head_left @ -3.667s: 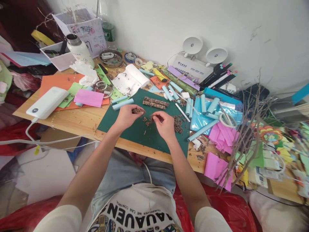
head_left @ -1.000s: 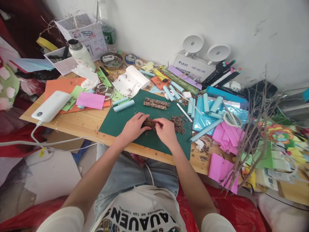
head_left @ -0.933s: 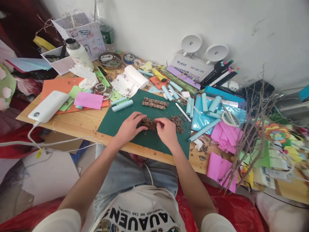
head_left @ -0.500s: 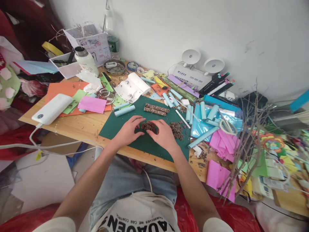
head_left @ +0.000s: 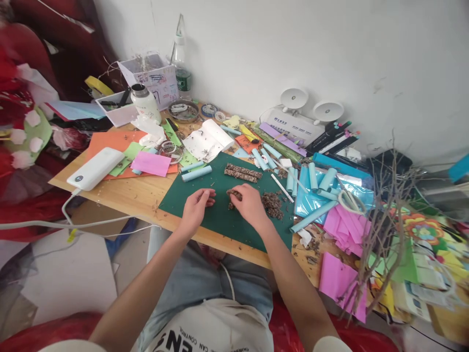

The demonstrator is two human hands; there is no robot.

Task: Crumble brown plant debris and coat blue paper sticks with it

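My right hand (head_left: 249,204) bends over a small clump of brown, crumbly dried plant bits (head_left: 234,196), pinching it between thumb and fingers on the green cutting mat (head_left: 218,215). To its left, my left hand (head_left: 197,208) hovers apart from the clump with its fingers curled together; whatever they may hold is hidden. A loose brown pile (head_left: 273,204) lies just right of my right hand. Behind the hands, two rolled sticks (head_left: 243,172) coated in the same brown bits rest side by side. A light blue paper tube (head_left: 197,173) lies at the mat's left corner.
Several blue paper tubes (head_left: 318,212), a white stick (head_left: 282,188) and scissors (head_left: 351,201) lie on the right, near pink paper (head_left: 342,230) and bare twigs (head_left: 384,234). A white power bank (head_left: 95,168) with a cable, an open bottle (head_left: 144,102) and a tissue roll (head_left: 208,141) stand or lie leftward.
My left hand has drawn back left from the brown clump, and its fingers have curled in. My right hand stays at the clump. The whole view has shifted slightly.
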